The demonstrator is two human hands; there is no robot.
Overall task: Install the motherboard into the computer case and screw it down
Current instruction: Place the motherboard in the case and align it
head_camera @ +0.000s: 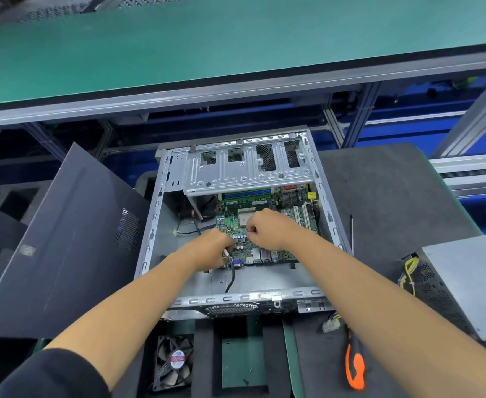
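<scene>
Green motherboard (264, 222) already down inside the open computer case (161, 196), flat on the case floor, under the silver drive cage (247, 165). Near edge with the little ports turned toward the person, short of the near case wall.

Likely a thin, stiff, light board. Easy to hurt, too: full of tiny parts, small round caps and white slots. Probably best held by the bare edges, never by the chip square in the middle. No bending, no hard pushing. Sharp metal case walls all around, so slow moves only.

Left hand (217, 248) low over the near left corner of the board, fingers curled tight around a thin white-tipped thing with a black cable (231, 278) hanging from it. Could be a plug or a tool tip; too small to tell. Cable looping down toward the near case wall.

Right hand (267, 229) above the middle of the board, knuckles up, fingers curled under in a pinch. Something tiny maybe held there, perhaps a screw, but hidden by the fingers. Cannot tell.

Both arms reaching straight in from the near side, wrists close together.

Orange screwdriver (355, 369) lying on the dark mat to the right, well apart from both hands. Screwing down probably not started yet.
</scene>
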